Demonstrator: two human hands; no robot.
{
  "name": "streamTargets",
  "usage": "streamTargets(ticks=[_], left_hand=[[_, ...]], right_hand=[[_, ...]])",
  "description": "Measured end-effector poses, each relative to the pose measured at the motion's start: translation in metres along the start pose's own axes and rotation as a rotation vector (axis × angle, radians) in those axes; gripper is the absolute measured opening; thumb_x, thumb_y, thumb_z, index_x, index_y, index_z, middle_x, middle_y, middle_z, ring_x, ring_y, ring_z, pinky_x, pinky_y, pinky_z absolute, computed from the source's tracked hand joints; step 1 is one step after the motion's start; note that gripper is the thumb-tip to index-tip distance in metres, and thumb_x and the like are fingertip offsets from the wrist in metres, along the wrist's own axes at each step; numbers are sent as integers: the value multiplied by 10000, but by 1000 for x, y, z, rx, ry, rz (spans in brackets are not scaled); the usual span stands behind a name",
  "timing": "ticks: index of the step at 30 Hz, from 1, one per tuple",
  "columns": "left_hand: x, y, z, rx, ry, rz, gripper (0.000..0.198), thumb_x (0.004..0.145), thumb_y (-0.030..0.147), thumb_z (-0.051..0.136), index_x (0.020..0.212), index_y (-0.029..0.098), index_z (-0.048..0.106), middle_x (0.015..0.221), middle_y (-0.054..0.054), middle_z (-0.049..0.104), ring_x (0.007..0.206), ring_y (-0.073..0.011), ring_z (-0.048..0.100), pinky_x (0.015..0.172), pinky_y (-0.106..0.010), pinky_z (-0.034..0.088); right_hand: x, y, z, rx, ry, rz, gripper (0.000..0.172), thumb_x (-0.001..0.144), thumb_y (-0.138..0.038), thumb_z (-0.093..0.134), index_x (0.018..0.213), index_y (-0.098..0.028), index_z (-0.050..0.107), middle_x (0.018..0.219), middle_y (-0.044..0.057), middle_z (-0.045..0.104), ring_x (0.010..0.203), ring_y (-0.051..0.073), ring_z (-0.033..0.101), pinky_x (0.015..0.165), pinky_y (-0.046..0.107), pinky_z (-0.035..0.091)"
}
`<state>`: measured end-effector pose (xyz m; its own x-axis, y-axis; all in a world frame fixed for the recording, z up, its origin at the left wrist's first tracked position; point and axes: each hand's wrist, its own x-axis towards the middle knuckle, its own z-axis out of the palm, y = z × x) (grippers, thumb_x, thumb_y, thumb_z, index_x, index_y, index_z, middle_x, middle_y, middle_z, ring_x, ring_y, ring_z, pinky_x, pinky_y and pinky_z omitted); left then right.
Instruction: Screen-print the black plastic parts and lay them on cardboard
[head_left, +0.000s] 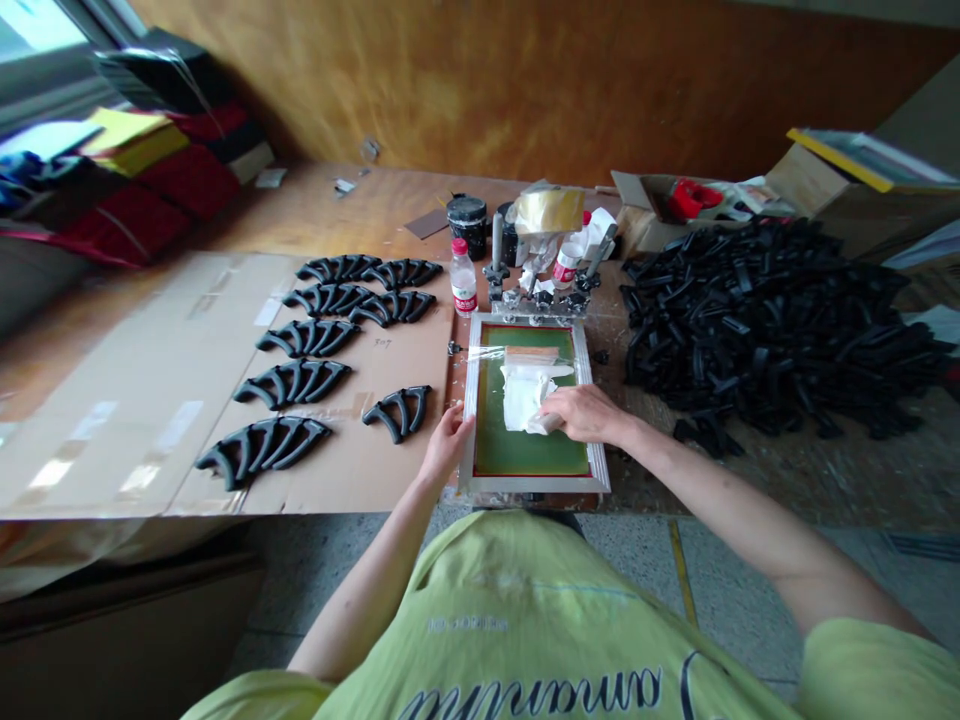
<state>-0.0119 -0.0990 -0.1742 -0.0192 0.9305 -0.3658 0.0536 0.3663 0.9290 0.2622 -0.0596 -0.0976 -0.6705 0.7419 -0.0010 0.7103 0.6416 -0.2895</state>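
A screen-printing frame (601, 470) with a metal border and a green mesh lies in front of me. My left hand (450, 437) is closed on the left border of this frame, near its lower half. Over the mesh, my right hand (587, 412) is closed around a pale scraper (549, 422), whose far end is largely hidden by white. White ink or a white-smeared sheet (519, 400) covers the middle of the mesh; I cannot tell which. Just beyond it, a wooden-handled squeegee (531, 355) rests across the screen. Metal hinge clamps (536, 305) hold the frame's far end.
Rows of curved black plastic parts (292, 385) lie on cardboard (150, 350) at left. A large heap of black parts (757, 320) is at right. Behind the frame stand a red-capped bottle (463, 280), a black tub (467, 225) and a yellow tape roll (551, 210).
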Motion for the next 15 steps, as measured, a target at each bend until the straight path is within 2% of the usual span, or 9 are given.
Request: streamTargets(ticks=[4,6,8,10,12,13,15], left_hand=[[-2,2,0,-41,-15,1,634,791,556,678,1272,156,576,839,-33,704,717,-168,648,611,-250,475],[-2,2,0,-71,-10,-8,645,777,567,689,1263,157,581,846,-36,709,730,-175,656,617,-254,482],[-3,3,0,-99,-3,-26,662,772,562,695,1275,151,568,856,-40,710,730,-171,654,615,-251,481],[-5,7,1,-111,-2,-39,673,772,553,697,1286,142,557,863,-43,708,716,-161,644,603,-242,472],[-8,13,1,-103,-7,-54,685,766,550,703,1294,141,554,857,-42,705,693,-155,635,587,-238,466],[-10,18,0,-99,-11,-63,696,759,549,709,1303,145,552,852,-39,704,681,-155,633,583,-239,468],[-14,28,-1,-104,-14,-75,733,744,538,727,1348,173,530,842,-30,704,661,-157,634,580,-245,478]], right_hand=[[6,-9,15,-19,133,64,376,823,-39,527,1088,-218,725,1126,48,732,1008,203,666,850,305,505],[-1,-15,24,-9,133,36,404,823,-34,523,1139,-203,711,1182,63,716,1016,195,671,865,300,512],[-7,-16,25,18,95,-6,391,818,-48,552,1132,-214,714,1156,47,724,980,181,681,842,284,519],[-4,-14,17,32,75,3,323,829,-87,593,1078,-241,730,1060,18,744,930,176,688,801,272,522],[11,-10,2,29,120,77,255,856,-162,636,1070,-262,732,1018,6,745,915,183,687,779,275,523],[21,-7,-6,24,163,125,267,865,-200,656,1114,-270,722,1039,8,740,924,190,684,784,282,525],[42,1,-25,13,256,211,410,864,-249,690,1270,-290,659,1113,23,722,941,201,679,803,300,529]])
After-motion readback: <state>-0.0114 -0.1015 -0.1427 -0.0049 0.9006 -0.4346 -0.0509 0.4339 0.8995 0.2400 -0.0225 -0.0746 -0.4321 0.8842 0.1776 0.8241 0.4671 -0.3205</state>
